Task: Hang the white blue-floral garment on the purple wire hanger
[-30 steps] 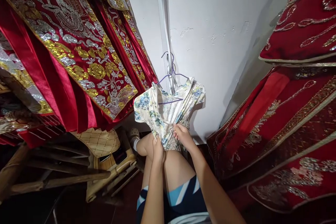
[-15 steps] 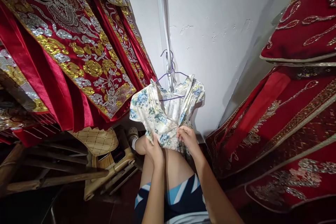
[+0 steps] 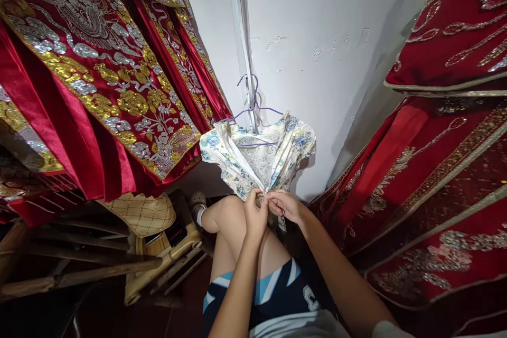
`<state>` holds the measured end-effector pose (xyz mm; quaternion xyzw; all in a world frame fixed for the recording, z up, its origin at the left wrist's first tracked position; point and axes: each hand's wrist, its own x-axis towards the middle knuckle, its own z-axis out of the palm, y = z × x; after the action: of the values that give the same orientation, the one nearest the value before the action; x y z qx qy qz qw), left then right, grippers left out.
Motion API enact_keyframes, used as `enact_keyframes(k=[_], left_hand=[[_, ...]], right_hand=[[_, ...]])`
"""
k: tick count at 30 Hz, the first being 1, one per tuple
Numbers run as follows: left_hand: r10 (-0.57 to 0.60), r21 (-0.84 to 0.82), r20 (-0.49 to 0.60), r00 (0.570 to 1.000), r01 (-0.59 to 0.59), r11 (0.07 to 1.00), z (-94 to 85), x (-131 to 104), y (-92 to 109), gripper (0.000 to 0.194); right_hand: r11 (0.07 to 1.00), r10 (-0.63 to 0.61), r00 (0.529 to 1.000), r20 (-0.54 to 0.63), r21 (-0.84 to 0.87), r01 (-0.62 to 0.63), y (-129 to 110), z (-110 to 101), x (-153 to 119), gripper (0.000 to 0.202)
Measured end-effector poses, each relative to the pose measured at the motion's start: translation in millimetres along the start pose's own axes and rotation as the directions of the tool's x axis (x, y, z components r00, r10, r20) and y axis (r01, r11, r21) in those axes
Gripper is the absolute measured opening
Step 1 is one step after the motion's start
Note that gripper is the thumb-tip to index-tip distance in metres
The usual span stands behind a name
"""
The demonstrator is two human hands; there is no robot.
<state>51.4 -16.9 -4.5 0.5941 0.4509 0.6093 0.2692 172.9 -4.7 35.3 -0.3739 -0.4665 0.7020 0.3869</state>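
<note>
A white dress or blouse (image 3: 237,163) with blue and yellow flowers hangs by its shoulders on a purple hanger (image 3: 253,142). The hanger's hook sits by a pale vertical pole. My left hand (image 3: 255,211) pinches the garment's front at the bottom of the V neckline. Right beside it, my right hand (image 3: 283,205) pinches the same spot, fingertips nearly touching those of the left. Between my fingers, the small part of the front opening is too hidden to make out. The garment's lower part hangs behind my hands, near my knees.
Red gowns with gold and silver embroidery (image 3: 134,100) hang at left; more red beaded gowns (image 3: 435,169) hang at right. A bamboo chair (image 3: 166,253) with a quilted gold bag (image 3: 142,214) stands lower left. The white wall (image 3: 309,21) rises behind.
My left hand has moved right and up from the garment's side to meet my right hand at the front opening. The two neckline edges are now drawn together there.
</note>
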Motion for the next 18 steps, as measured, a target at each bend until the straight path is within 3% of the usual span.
enact_keyframes(k=[4, 8, 12, 15, 18], left_hand=[[-0.015, 0.034, 0.063, 0.998, 0.013, 0.999, -8.3, 1, 4, 0.011], [-0.029, 0.145, 0.103, 0.994, 0.014, 0.989, -2.5, -4, 10, 0.014], [-0.021, 0.300, 0.244, 0.969, -0.055, 0.952, 4.6, -3, 16, 0.014], [-0.095, 0.346, 0.382, 0.919, -0.047, 0.937, 0.8, 8, 18, 0.016], [-0.052, 0.243, 0.431, 0.901, -0.060, 0.968, -11.6, 36, 33, 0.008]], right_hand=[[0.994, -0.016, 0.996, -0.082, -0.113, 0.007, -35, -5, 8, 0.020], [0.959, -0.222, 0.963, -0.153, -0.212, 0.187, -119, -1, 24, 0.013], [0.928, -0.367, 0.892, -0.265, -0.164, 0.333, -195, 9, 37, 0.016], [0.887, -0.461, 0.846, -0.269, -0.139, 0.439, -211, 13, 35, 0.017], [0.878, -0.477, 0.861, -0.176, -0.148, 0.456, -199, 15, 29, 0.019]])
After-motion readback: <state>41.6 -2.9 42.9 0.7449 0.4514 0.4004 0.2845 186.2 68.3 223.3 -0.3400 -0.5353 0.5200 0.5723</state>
